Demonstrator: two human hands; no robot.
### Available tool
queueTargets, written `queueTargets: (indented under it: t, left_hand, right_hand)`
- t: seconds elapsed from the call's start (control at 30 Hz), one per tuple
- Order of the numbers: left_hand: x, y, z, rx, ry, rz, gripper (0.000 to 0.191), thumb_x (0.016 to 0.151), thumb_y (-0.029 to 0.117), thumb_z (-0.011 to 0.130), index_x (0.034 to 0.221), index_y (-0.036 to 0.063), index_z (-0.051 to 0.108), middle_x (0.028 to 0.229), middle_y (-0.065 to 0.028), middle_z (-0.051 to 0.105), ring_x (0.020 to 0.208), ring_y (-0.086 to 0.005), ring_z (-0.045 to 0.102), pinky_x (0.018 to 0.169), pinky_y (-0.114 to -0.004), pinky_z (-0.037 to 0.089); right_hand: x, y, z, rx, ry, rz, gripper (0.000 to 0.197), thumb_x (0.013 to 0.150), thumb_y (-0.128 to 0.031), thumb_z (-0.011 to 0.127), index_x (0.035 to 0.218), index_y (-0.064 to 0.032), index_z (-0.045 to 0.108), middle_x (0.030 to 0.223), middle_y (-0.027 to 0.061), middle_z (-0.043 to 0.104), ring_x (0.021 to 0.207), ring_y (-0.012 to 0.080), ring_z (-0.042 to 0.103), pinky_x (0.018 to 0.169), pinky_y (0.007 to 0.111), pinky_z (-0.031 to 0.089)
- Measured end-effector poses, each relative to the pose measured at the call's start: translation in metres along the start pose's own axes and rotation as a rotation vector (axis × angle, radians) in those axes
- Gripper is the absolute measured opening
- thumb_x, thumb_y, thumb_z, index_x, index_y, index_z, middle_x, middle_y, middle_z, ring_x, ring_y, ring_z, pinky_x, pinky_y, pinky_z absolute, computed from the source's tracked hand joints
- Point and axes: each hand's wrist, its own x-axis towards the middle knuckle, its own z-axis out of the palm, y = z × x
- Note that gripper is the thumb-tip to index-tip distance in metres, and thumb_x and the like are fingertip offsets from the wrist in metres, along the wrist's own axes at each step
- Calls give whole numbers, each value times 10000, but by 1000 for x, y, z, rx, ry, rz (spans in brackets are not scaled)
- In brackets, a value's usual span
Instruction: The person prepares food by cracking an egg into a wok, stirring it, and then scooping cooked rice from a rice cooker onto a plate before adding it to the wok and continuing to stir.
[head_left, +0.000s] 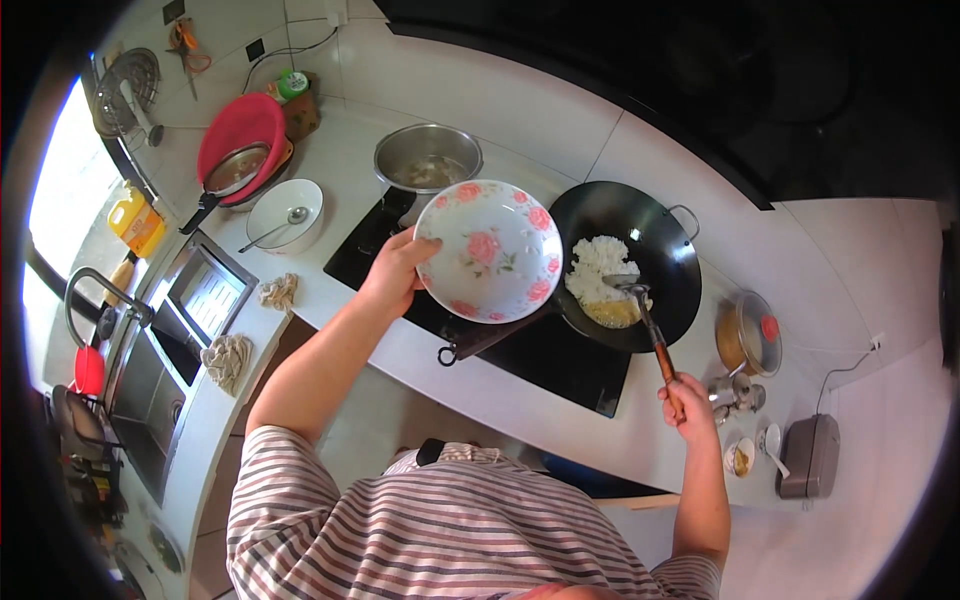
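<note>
My left hand (394, 271) grips the rim of a white plate (517, 259) patterned with pink roses, holding it over the cooktop (592, 375). A few small white bits cling to the plate's inside. In my right hand (688, 409) is the wooden handle of a metal wok spatula (654, 330). Its blade rests against white rice (600, 259) in a black wok (675, 262). Beside the rice, at the near side, lies yellow egg (613, 313). The wok's long handle (491, 339) points left, passing below the plate.
A steel pot (427, 139) with liquid stands behind the plate. Left of it are a white bowl (289, 225) holding a spoon, a pink basin (244, 135) and a sink (146, 420). On the right stand a lidded container (750, 334), small bowls (740, 457) and a grey box (810, 457).
</note>
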Motion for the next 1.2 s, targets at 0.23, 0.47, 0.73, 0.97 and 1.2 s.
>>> queueTargets:
  t: [0.23, 0.47, 0.73, 0.97, 1.2]
  left_hand:
    - [29, -19, 33, 25, -53, -52, 326, 850, 144, 478, 1138, -5, 512, 929, -75, 607, 700, -122, 576, 531, -230, 429]
    - [61, -16, 113, 379, -115, -8, 317, 870, 187, 475, 1096, -28, 531, 864, -92, 615, 681, -152, 583, 527, -278, 442]
    - [113, -30, 157, 669, -140, 197, 354, 876, 195, 475, 1137, -38, 527, 884, -92, 622, 757, -134, 565, 670, -269, 460]
    - [153, -47, 181, 827, -183, 236, 347, 864, 201, 475, 1112, -30, 551, 893, -105, 625, 828, -162, 568, 774, -300, 446]
    - [180, -56, 186, 832, -220, 278, 323, 855, 207, 469, 1047, -35, 565, 855, -141, 631, 790, -181, 577, 740, -307, 446]
  right_hand:
    - [30, -5, -28, -1090, 169, -321, 211, 804, -191, 601, 917, -16, 569, 734, 32, 610, 617, 143, 557, 581, 267, 446]
    - [76, -104, 111, -990, 85, -1235, 238, 755, -50, 581, 991, -18, 581, 946, 117, 600, 872, 296, 582, 778, 351, 471]
    - [151, -101, 102, -987, -194, -1114, 148, 704, -41, 597, 851, -30, 584, 793, 112, 582, 820, 296, 573, 729, 365, 471]
    - [184, -118, 106, -743, 117, -1277, 252, 731, -14, 571, 983, -6, 560, 984, 132, 571, 941, 305, 555, 783, 370, 467]
    - [174, -88, 106, -1055, -40, -1474, 264, 679, -79, 589, 929, 0, 567, 940, 126, 534, 927, 282, 537, 800, 376, 450]
